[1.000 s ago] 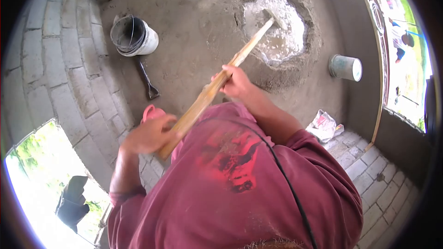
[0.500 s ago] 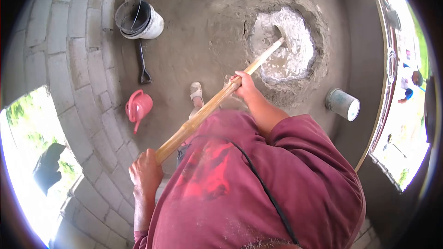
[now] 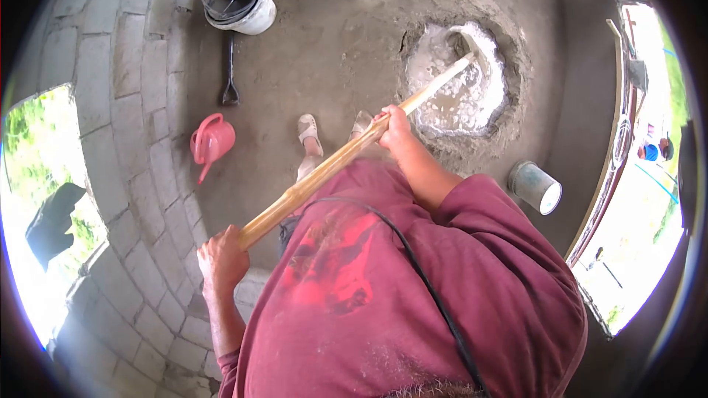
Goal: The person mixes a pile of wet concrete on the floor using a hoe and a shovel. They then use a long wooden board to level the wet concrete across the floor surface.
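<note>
A long pale wooden pole point(image 3: 324, 173) runs slantwise across my body, the handle of a hoe-like tool. Its head is mostly sunk in the wet, whitish-grey mix point(image 3: 450, 107), so I cannot make out its full shape. My left hand point(image 3: 223, 256) is closed round the near end of the handle, beside my hip. Farther up the handle, my right hand point(image 3: 397, 127) grips it in front of my feet. A thick ring of grey mortar point(image 3: 516, 77) surrounds the wet pool.
At the left stand a whitish bucket point(image 3: 258, 15), a black-handled shovel point(image 3: 230, 74) lying by it, and a pink watering can point(image 3: 214, 138). Another bucket point(image 3: 535, 186) lies tipped at the right. A block wall point(image 3: 96, 66) rises at the left. People show through the right opening.
The tool's head has shifted slightly up and right in the pool, pushing the whitish liquid into a curl. Both hands keep their hold. The whole view has tilted a little.
</note>
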A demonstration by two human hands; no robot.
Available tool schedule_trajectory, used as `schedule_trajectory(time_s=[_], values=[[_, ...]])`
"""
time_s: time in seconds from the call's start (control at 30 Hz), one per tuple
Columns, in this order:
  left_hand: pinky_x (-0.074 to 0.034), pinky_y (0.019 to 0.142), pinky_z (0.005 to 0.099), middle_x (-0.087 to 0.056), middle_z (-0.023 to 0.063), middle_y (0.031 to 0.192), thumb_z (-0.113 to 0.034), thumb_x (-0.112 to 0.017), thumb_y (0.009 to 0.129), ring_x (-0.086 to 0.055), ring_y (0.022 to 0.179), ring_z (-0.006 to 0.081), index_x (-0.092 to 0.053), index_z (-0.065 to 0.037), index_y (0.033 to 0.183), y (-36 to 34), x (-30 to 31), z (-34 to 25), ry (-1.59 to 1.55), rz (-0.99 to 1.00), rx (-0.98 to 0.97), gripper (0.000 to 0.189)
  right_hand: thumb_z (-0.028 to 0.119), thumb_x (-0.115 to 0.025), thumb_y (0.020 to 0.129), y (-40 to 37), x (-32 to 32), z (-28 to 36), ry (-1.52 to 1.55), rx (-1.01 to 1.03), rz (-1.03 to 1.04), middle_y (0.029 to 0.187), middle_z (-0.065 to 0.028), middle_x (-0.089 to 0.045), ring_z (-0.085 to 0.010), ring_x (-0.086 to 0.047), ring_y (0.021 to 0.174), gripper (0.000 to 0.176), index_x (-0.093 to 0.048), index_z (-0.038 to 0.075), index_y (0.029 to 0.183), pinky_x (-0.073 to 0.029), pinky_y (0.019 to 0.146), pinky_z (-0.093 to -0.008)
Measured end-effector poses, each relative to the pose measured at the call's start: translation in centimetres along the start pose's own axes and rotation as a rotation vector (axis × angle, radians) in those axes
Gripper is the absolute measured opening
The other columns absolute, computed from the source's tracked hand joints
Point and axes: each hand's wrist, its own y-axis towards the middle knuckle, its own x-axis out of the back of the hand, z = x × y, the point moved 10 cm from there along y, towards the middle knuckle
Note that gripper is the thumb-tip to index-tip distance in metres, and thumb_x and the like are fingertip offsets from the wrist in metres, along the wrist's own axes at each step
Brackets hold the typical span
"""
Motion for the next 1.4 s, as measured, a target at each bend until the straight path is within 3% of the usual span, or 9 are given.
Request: schedule_trajectory(time_s=[0.17, 0.27, 0.4, 0.77, 1.13, 1.27, 1.4], values=[[-0.052, 0.075, 0.0506, -0.07, 0.0149, 0.093, -0.006, -0.06, 0.076, -0.068, 0.085, 0.0381, -0.062, -0.007, 0.097, 0.5, 0.4, -2.3, -0.024, -0.077, -0.084, 0.022, 0.012, -0.06, 0.083, 0.6, -0.9, 3.4, -0.065, 0.051, 0.028, 0.07, -0.0098, -0.052, -0.0243, -0.056, 0.065, 0.012, -0.051, 0.006, 0.079, -0.053, 0.068, -0.0404], [-0.051, 0.08, 0.051, -0.069, 0.0172, 0.092, -0.007, -0.061, 0.074, -0.066, 0.09, 0.0392, -0.061, -0.006, 0.098, 1.1, 0.2, -2.9, -0.087, -0.064, -0.084, 0.024, 0.011, -0.06, 0.083, 1.8, -1.5, 4.8, -0.083, 0.074, 0.062, 0.071, -0.0103, -0.053, -0.0246, -0.056, 0.065, 0.011, -0.051, 0.005, 0.081, -0.054, 0.068, -0.0407], [-0.053, 0.075, 0.051, -0.069, 0.0163, 0.088, -0.006, -0.059, 0.075, -0.068, 0.084, 0.0388, -0.06, -0.006, 0.096, 1.3, -0.8, -3.9, -0.096, -0.078, -0.124, 0.021, 0.007, -0.058, 0.083, 3.9, -1.4, 5.2, -0.14, 0.082, 0.033, 0.077, -0.0112, -0.05, -0.0259, -0.057, 0.068, 0.012, -0.048, 0.004, 0.088, -0.053, 0.069, -0.0438], [-0.051, 0.078, 0.0514, -0.069, 0.0202, 0.088, -0.006, -0.059, 0.075, -0.067, 0.087, 0.0411, -0.062, -0.005, 0.097, -2.7, -1.1, -0.9, -0.072, 0.134, -0.031, 0.022, 0.007, -0.059, 0.085, 0.9, -0.8, -1.1, -0.206, -0.002, -0.02, 0.078, -0.0125, -0.054, -0.0279, -0.061, 0.067, 0.011, -0.051, 0.001, 0.09, -0.055, 0.065, -0.0459], [-0.051, 0.077, 0.0513, -0.069, 0.0191, 0.086, -0.008, -0.06, 0.075, -0.065, 0.086, 0.0416, -0.062, -0.008, 0.095, -3.6, -2.7, 3.4, -0.09, 0.085, -0.038, 0.02, 0.008, -0.058, 0.086, -0.4, 2.3, -7.2, -0.12, -0.111, 0.044, 0.078, -0.0125, -0.053, -0.0295, -0.06, 0.069, 0.011, -0.05, 0.002, 0.091, -0.055, 0.071, -0.0493], [-0.051, 0.077, 0.0516, -0.069, 0.0178, 0.086, -0.009, -0.061, 0.075, -0.065, 0.087, 0.0413, -0.062, -0.009, 0.096, -3.0, -4.2, 4.0, -0.067, 0.081, -0.065, 0.021, 0.006, -0.058, 0.085, -1.1, 4.2, -7.0, -0.085, -0.075, 0.019, 0.083, -0.0137, -0.052, -0.0296, -0.06, 0.07, 0.013, -0.049, 0.001, 0.093, -0.055, 0.067, -0.0483], [-0.05, 0.076, 0.0519, -0.069, 0.0154, 0.087, -0.008, -0.062, 0.075, -0.066, 0.088, 0.0403, -0.061, -0.009, 0.096, -1.3, -4.4, 2.6, -0.017, 0.021, -0.117, 0.021, 0.009, -0.058, 0.083, -0.6, 5.7, -4.8, 0.0, -0.046, 0.008, 0.077, -0.0135, -0.053, -0.0297, -0.058, 0.066, 0.013, -0.049, 0.001, 0.09, -0.054, 0.066, -0.0476]])
